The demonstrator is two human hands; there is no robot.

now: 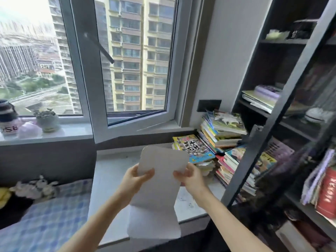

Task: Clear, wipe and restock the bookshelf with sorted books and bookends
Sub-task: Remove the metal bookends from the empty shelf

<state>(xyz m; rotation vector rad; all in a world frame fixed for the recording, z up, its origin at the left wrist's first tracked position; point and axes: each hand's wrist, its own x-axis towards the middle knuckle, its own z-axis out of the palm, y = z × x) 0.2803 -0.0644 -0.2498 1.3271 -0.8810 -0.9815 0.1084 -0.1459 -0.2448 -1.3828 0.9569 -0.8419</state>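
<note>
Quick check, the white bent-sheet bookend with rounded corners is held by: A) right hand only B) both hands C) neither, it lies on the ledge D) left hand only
B: the left hand and the right hand each pinch a side edge of the white bent-sheet bookend.

Bookend (160, 179) hides most fingers (180, 175) of left hand (135, 177) and right hand (190, 179). Right of the fingers, door frame (260, 142) masks books (223, 131); titles blurred. Shelf (283, 41) cut by right edge. Forearms cut by bottom edge.
</note>
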